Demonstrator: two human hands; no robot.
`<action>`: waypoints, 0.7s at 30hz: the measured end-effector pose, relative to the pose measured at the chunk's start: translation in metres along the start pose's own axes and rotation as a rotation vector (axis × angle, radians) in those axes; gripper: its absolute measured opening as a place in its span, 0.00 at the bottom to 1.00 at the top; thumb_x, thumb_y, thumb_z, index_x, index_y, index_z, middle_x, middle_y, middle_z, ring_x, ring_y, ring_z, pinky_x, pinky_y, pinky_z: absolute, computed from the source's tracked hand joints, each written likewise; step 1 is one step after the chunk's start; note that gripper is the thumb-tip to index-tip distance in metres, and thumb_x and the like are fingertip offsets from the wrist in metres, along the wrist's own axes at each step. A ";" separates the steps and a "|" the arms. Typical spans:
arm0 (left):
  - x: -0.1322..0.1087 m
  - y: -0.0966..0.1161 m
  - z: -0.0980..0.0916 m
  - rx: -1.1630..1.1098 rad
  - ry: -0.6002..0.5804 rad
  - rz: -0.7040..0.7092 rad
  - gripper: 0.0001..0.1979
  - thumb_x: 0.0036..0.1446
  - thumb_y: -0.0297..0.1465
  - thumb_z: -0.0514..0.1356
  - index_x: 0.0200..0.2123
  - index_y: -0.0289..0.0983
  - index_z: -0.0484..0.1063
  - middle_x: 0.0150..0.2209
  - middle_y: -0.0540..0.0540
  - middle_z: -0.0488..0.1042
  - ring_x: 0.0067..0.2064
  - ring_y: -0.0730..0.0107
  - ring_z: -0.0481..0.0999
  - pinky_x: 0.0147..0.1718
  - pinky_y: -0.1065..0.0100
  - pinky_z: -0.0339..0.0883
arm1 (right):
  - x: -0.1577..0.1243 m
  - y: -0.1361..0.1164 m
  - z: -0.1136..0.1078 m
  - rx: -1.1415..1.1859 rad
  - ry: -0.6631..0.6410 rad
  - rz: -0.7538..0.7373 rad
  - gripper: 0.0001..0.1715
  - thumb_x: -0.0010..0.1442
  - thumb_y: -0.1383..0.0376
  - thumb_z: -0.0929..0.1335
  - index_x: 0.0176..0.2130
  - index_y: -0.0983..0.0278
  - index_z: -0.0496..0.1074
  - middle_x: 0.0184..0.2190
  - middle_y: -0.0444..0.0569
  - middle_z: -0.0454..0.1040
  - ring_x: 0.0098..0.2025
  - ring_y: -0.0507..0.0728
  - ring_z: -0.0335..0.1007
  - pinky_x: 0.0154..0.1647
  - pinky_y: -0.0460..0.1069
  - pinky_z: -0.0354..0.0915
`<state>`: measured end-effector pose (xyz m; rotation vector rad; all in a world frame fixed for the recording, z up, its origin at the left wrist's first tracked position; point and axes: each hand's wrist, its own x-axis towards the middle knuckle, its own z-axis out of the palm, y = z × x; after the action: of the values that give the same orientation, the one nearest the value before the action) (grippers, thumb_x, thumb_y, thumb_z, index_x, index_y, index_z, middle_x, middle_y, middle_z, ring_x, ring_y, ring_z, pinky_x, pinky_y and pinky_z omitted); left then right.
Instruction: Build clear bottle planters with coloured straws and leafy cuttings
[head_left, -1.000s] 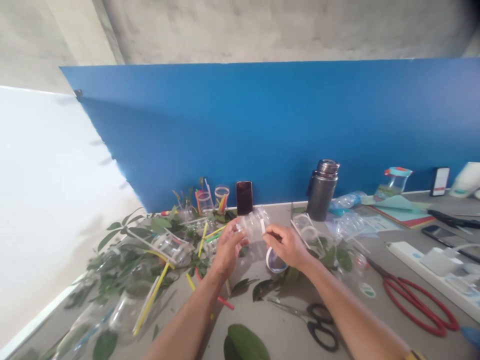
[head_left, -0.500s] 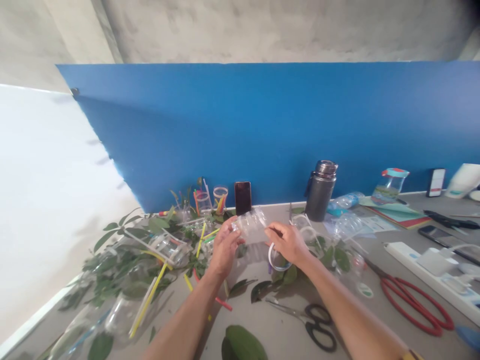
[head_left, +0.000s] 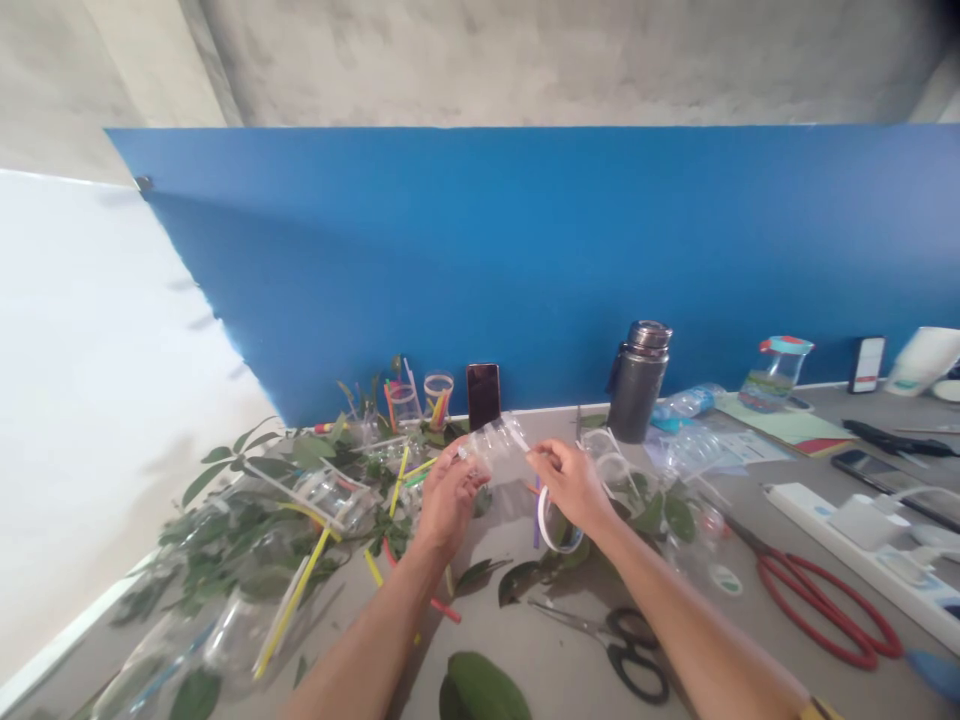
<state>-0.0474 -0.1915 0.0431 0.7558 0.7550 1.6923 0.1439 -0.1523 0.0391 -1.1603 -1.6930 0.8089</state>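
- One clear ribbed plastic piece (head_left: 495, 440) sits between the two hands, raised over the grey table (head_left: 570, 678), tilted with its right end higher
- A white strip (head_left: 519, 437) lies at the right end of that piece, slanting down toward the right hand (head_left: 574, 487)
- I see the left hand (head_left: 448, 497) with its fingers curled round the left end of the clear piece, holding it
- The right hand's fingers are narrow, tips bunched beside the strip; from here I cannot tell whether they pinch it
- Just below that hand is a white ring-shaped roll (head_left: 546, 528), partly covered by it; a purple straw (head_left: 537, 522) shows at the roll's left side
- Nearer me on the table are black-handled scissors (head_left: 611, 635) and a large green leaf (head_left: 489, 688)
- To the left I get a tangle of leafy stems (head_left: 217, 560), with a yellow straw (head_left: 296, 600) lying across clear plastic
- Behind the hands, a dark phone (head_left: 483, 393) stands against the blue panel (head_left: 480, 250), with a grey flask (head_left: 640, 390) upright to its right
- Off to the right, I make out red-handled shears (head_left: 776, 564) and a white power strip (head_left: 799, 505) with chargers plugged in
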 end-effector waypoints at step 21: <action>0.002 0.017 0.010 -0.134 0.168 -0.211 0.09 0.67 0.30 0.57 0.40 0.31 0.75 0.30 0.41 0.80 0.29 0.65 0.81 0.29 0.69 0.78 | -0.002 -0.005 0.001 0.170 -0.030 0.043 0.24 0.63 0.47 0.68 0.38 0.64 0.79 0.23 0.47 0.76 0.21 0.52 0.65 0.22 0.46 0.65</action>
<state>-0.0495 -0.1926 0.0627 0.4291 0.7986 1.6086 0.1418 -0.1563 0.0425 -1.0757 -1.5944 0.9819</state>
